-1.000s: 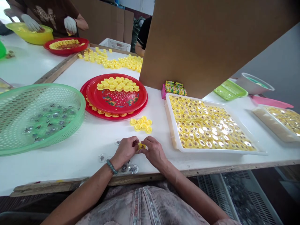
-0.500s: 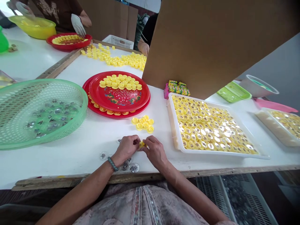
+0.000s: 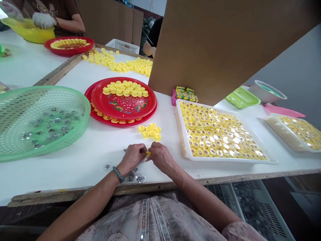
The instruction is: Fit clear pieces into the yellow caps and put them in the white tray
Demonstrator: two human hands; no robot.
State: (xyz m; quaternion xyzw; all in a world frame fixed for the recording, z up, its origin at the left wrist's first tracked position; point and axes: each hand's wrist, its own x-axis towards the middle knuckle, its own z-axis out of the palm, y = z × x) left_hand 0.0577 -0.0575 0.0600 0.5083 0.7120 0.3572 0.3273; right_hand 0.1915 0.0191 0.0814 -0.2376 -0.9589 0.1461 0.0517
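Observation:
Fingertips of my left hand [image 3: 134,156] and my right hand [image 3: 160,156] meet over the table, both pinching one small yellow plastic cup-shaped piece [image 3: 148,154] that the fingers mostly cover. Just beyond them lies a small cluster of round yellow pieces [image 3: 150,131]. Clear round discs with dark printed marks [image 3: 140,178] lie around my left wrist, partly hidden by it. To the right, a white tray [image 3: 184,147] is filled with rows of yellow pieces under shiny clear covers. Stacked red plates [image 3: 125,108] with yellow pieces stand ahead.
A green mesh basket [image 3: 75,140] holding clear discs stands at left. A large cardboard sheet [image 3: 200,50] rises behind small packets [image 3: 187,94]. Another filled tray [image 3: 278,130] is at far right. Across the table, a gloved co-worker's hand [image 3: 43,20] is over a yellow basin [image 3: 40,35].
My view has shifted slightly, and both hands still work at the same yellow piece, the right fingers curled closer over it. The gloved co-worker's hand went from the red plate to the basin.

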